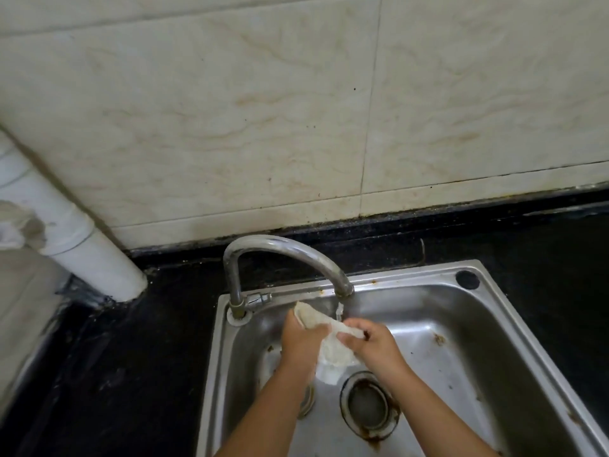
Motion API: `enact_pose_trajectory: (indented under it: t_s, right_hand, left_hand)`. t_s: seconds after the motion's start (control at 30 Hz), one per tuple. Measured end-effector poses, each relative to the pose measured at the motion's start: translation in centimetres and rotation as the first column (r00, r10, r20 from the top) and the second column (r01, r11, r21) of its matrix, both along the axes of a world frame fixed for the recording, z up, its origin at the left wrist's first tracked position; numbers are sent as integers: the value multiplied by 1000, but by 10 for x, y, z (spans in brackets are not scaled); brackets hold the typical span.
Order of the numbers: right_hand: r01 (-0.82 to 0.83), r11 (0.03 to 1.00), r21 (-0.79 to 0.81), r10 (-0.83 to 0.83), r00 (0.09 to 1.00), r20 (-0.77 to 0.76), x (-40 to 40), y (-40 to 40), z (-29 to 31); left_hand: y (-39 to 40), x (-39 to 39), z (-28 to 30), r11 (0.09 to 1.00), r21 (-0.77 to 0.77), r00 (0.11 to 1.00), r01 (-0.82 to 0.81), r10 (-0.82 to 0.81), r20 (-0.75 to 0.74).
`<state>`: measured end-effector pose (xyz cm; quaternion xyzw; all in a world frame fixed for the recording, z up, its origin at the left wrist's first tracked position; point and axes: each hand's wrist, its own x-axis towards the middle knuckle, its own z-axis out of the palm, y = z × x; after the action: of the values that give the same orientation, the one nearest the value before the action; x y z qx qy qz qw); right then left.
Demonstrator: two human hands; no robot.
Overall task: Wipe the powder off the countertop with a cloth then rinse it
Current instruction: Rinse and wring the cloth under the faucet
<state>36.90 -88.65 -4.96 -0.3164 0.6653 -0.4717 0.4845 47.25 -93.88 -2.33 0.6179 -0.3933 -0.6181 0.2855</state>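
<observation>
I see both hands over the sink (487, 311): left hand (301, 341) and right hand (372, 344) each grip the cloth (333, 352) under the tap (290, 255).

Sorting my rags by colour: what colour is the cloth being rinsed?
The cloth is off-white to pale beige, seen in the head view.

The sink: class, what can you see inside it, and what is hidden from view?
Inside the sink, both hands, left and right, hold a cloth under the tap. A rusty drain shows. The arms hide part of the basin floor.
</observation>
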Motion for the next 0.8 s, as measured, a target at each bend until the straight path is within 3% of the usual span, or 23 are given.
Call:
enact_pose_trajectory:
  t_s: [0.1, 0.23, 0.33, 0.43, 0.53, 0.63, 0.8]
  right_hand:
    - [-15, 1000, 0, 15, 1000, -6, -3, 2, 0]
    - [242, 970, 22, -242, 955, 168, -7, -6, 7]
    - [385, 921, 60, -382, 861, 337, -1, -10, 8]
    - [500, 854, 145, -498, 704, 505, 6, -11, 8]
    - [484, 852, 199, -495, 620, 610, 11, -8, 12]
    - [383, 904, 190, -415, 679, 605, 13, -6, 10]
    - [168, 978, 120, -200, 915, 350, -2, -10, 6]
  left_hand:
    - [5, -2, -4, 999, -40, 1000, -20, 21, 21]
    - [7, -14, 1, 996, -65, 998, -59, 58, -12]
    - [8, -23, 0, 994, -36, 995, -99, 98, -32]
    - [10, -27, -1, 982, -27, 980, -185, 182, -77]
    - [13, -26, 1, 961, -17, 956, -276, 272, -110]
    - [14, -24, 0, 961, -51, 962, -270, 268, -50]
    - [9, -22, 9, 972, -139, 980, -190, 196, 37]
